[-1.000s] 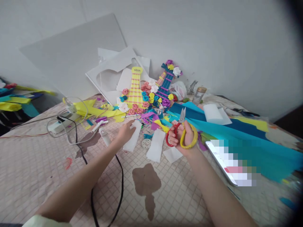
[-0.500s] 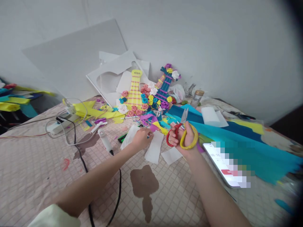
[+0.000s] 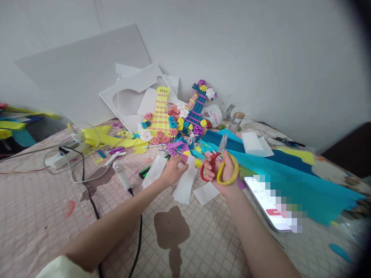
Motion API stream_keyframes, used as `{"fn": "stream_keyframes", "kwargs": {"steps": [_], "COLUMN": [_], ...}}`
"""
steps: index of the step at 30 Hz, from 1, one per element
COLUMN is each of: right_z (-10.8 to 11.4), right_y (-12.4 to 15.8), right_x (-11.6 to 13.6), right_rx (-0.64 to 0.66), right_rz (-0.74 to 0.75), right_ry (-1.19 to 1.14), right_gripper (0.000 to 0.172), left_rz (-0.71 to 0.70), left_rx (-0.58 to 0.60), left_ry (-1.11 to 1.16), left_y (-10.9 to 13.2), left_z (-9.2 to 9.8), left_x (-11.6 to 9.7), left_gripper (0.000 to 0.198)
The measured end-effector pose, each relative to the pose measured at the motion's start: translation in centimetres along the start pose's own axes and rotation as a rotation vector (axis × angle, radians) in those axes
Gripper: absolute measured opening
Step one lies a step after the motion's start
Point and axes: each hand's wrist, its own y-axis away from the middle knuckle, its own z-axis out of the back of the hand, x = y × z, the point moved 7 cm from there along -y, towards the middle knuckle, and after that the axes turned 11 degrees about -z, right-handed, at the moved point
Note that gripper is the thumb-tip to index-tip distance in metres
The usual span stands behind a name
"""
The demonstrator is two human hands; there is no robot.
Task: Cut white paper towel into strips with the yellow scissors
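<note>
My left hand (image 3: 174, 170) has its fingers curled at the top of a white paper strip (image 3: 184, 186), and the fingertips meet its upper edge. More white paper (image 3: 154, 172) lies under and left of that wrist. Scissors with one red and one yellow handle (image 3: 223, 144) are in my right hand (image 3: 219, 173), blades pointing up and slightly apart. Below the right hand a further white paper piece (image 3: 205, 193) lies flat on the cloth. Behind the hands stand a yellow guitar shape (image 3: 161, 112) and a blue one (image 3: 197, 110), both trimmed with paper roses.
A lit phone (image 3: 262, 204) lies right of my right forearm, beside blue crepe paper (image 3: 313, 185). At left are a white glue gun (image 3: 122, 177), its black cable and a power strip (image 3: 62, 156). A glass jar (image 3: 237, 121) stands near the wall.
The whole view has shifted slightly, moving the scene leftward. My left hand's fingers have shifted a little at the strip's top. The scissors remain in my right hand.
</note>
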Motion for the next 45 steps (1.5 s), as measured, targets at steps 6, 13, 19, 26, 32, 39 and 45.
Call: {"fn": "stream_keyframes", "kwargs": {"steps": [6, 13, 19, 26, 32, 39, 45], "right_z": [-0.6, -0.4, -0.6, -1.8, -1.5, -1.5, -2.3], "right_y": [0.1, -0.6, -0.7, 0.0, 0.0, -0.5, 0.0], "right_x": [-0.2, -2.2, -3.8, -4.2, -4.8, -6.7, -7.4], "right_rx": [-0.074, -0.145, -0.184, -0.153, -0.12, -0.033, -0.09], "right_rz": [0.121, 0.211, 0.14, 0.121, 0.092, 0.055, 0.054], "right_ry": [0.168, 0.428, 0.556, 0.66, 0.673, 0.571, 0.621], "right_gripper": [0.04, 0.033, 0.031, 0.024, 0.025, 0.035, 0.042], "left_rz": [0.078, 0.21, 0.29, 0.37, 0.318, 0.199, 0.13], "left_rx": [-0.103, -0.189, -0.241, -0.118, -0.166, -0.152, -0.125], "left_ry": [0.547, 0.807, 0.912, 1.053, 1.124, 1.156, 1.22], "left_y": [0.2, 0.9, 0.9, 1.5, 1.3, 0.0, -0.3], "left_z": [1.2, 1.3, 1.6, 0.3, 1.1, 3.7, 5.6], "left_x": [-1.9, -1.6, -1.0, -1.3, -2.7, -4.9, -7.3], "left_gripper": [0.023, 0.021, 0.011, 0.027, 0.024, 0.031, 0.037]}}
